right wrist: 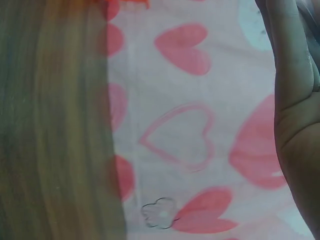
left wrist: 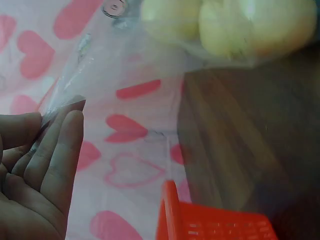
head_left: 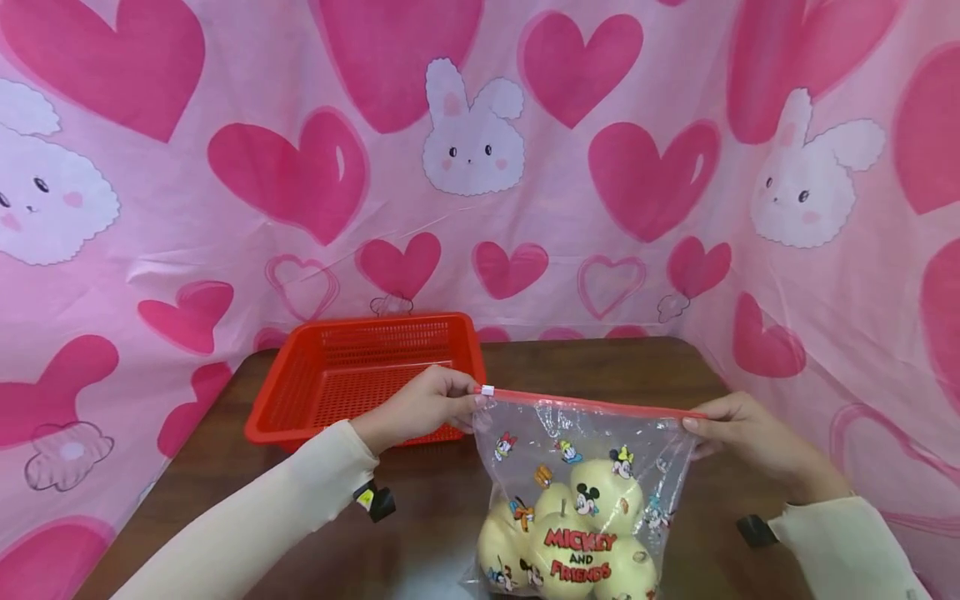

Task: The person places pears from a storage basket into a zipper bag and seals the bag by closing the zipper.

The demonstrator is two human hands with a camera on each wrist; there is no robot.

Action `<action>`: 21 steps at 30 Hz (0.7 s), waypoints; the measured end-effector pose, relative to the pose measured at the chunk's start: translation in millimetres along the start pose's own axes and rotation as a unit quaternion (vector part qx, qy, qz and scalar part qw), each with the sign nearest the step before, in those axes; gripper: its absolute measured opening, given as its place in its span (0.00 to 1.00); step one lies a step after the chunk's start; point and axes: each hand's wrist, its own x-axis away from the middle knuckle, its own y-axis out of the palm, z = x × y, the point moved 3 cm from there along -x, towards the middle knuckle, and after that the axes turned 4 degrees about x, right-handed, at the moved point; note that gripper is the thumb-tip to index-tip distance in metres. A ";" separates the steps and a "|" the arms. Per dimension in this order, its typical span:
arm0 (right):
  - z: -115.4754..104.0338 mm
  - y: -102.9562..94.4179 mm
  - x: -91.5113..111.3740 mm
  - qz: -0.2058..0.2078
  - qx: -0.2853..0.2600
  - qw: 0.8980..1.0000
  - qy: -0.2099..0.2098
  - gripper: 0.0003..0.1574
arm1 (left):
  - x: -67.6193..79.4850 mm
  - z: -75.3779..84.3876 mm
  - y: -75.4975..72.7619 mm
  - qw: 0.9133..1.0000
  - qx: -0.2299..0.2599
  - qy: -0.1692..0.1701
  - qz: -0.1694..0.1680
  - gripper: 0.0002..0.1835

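Observation:
A clear zip bag [head_left: 525, 442] with cartoon prints and a red slider strip hangs between my two hands. Inside it lie several pale yellow round fruits [head_left: 606, 492], pear-like, one showing a stem. My left hand [head_left: 427, 406] pinches the bag's top left corner beside the white slider [head_left: 487, 390]. At the other top corner, my right hand [head_left: 757, 442] pinches the end of the red strip. The left wrist view shows the left thumb and fingers [left wrist: 55, 160] on the bag's edge, with blurred fruits [left wrist: 172, 20] beyond. Only part of the right hand [right wrist: 297, 100] appears in the right wrist view.
A red plastic basket [head_left: 360, 375] with a perforated bottom stands at the back left of the dark wooden table [head_left: 585, 362]. A pink cloth [head_left: 480, 217] printed with hearts and rabbits hangs behind the table and along its sides.

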 end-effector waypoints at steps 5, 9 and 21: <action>22.1 -5.9 -8.2 0.017 -0.009 0.999 0.025 0.15 | -18.7 -12.2 -5.0 1.000 -0.009 -0.022 0.006 0.08; 36.9 -10.1 -14.4 0.021 -0.009 0.998 0.050 0.14 | -27.4 -16.0 -8.1 0.999 -0.028 -0.035 0.005 0.08; 69.7 -20.6 -37.4 0.031 -0.092 0.991 0.092 0.15 | -67.3 -11.4 -19.3 0.985 -0.165 -0.053 0.023 0.07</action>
